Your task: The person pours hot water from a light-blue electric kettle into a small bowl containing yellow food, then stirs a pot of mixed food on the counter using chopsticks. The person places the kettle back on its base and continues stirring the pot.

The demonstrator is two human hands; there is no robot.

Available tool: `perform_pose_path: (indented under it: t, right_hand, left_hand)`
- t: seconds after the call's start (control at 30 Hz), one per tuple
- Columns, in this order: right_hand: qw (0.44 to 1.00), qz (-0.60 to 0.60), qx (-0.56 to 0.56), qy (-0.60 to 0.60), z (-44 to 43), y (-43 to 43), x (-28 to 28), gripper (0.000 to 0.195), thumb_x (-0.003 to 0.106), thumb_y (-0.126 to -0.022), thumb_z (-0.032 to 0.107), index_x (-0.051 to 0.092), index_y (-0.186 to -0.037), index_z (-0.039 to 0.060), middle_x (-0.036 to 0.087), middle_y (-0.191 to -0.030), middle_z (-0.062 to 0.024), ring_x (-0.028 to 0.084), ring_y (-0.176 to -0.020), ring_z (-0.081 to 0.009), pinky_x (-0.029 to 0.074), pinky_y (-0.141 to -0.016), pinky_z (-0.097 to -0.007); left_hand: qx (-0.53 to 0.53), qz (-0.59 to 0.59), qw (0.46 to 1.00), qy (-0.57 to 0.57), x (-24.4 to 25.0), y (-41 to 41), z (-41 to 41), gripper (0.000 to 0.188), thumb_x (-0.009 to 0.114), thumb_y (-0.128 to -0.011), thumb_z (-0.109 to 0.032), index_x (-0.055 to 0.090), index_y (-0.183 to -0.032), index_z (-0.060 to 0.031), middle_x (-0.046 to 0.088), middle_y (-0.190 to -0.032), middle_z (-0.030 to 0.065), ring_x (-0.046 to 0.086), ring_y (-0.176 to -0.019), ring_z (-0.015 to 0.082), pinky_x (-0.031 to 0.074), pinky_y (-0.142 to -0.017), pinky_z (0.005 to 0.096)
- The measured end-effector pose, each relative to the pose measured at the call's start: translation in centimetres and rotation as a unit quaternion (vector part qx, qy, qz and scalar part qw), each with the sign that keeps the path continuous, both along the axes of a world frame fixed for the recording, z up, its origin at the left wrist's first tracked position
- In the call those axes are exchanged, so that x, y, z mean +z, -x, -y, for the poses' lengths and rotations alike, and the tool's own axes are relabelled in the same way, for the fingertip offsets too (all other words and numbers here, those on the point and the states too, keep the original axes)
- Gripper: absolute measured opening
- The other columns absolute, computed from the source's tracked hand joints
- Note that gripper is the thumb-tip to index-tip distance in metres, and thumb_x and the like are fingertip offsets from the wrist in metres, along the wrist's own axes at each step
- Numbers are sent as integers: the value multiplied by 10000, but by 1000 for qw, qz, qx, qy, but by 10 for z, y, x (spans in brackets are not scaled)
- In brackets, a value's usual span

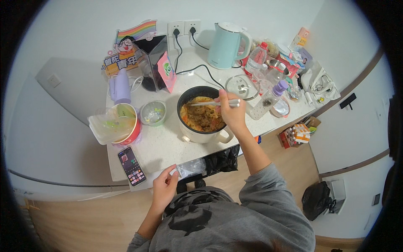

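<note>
My right hand (233, 111) grips a pair of light metallic chopsticks (233, 103). Their tips dip into thick orange-brown food (201, 121) in an electric cooking pot (201, 136) with a black interior and cream outside. The pot's side handle (225, 135) points towards the front right. At the counter's front edge is my left hand (165, 186), thumb and forefinger close together beside a clear plastic bag (190, 168). Whether those fingers hold the edge, the bag or nothing is unclear. A glass lid (242, 87) lies behind the pot, to its right.
Left of the pot stand a small plastic bowl (153, 113), a red-and-white tub (133, 134) and a lit smartphone (132, 166). Behind are a mint kettle (224, 47) and a black power cord (201, 66). Bottles (272, 91) crowd the right side. Black plastic bags (223, 159) sit below the front edge.
</note>
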State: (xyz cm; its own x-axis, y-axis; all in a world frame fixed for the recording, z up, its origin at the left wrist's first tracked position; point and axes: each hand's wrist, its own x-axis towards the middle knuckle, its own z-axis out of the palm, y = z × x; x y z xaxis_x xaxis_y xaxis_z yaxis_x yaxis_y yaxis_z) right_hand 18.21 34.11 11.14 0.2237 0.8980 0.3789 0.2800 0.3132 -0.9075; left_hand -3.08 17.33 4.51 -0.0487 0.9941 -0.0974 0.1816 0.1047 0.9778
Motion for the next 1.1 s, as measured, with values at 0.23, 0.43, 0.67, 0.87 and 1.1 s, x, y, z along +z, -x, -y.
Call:
perform_pose_path:
  t: [0.23,0.43,0.67,0.87,1.1]
  right_hand:
    - [977,105,121,142,10,-25,51,439,482,-851,318,564,-564,-5,532,-481,-55,497,-390,-100,388,-377,-219]
    - [964,252,52,59,6,-42,87,446,505,-830,321,557,-528,-3,484,-412,-45,487,-375,-101,375,-365,-245]
    - [975,77,161,131,2,-31,35,399,516,-835,303,549,-587,-7,552,-518,-57,516,-406,-109,399,-386,-219]
    - [994,-75,72,39,0,-31,-15,344,514,-844,260,560,-650,-21,589,-595,-88,543,-433,-120,429,-404,-217]
    - [997,77,-14,7,12,-40,36,400,489,-860,277,566,-613,-29,564,-557,-81,505,-389,-107,413,-384,-217]
  left_hand:
    - [-3,-8,1000,4,-4,1,1,254,549,-814,-110,556,-1033,18,378,-533,-59,312,-491,18,262,-435,183]
    - [-3,-6,1000,6,-6,2,2,252,550,-813,-108,556,-1033,16,385,-535,-56,318,-491,22,267,-435,185]
    - [-15,16,999,35,-20,0,-1,259,556,-810,-120,547,-1032,14,453,-572,-27,372,-516,28,317,-458,186]
    - [-30,5,999,40,-26,-3,-4,272,558,-810,-136,542,-1041,8,498,-600,-3,413,-533,37,353,-480,189]
    - [-11,6,999,39,-31,3,2,277,557,-809,-132,541,-1046,11,505,-599,1,414,-521,43,356,-477,193]
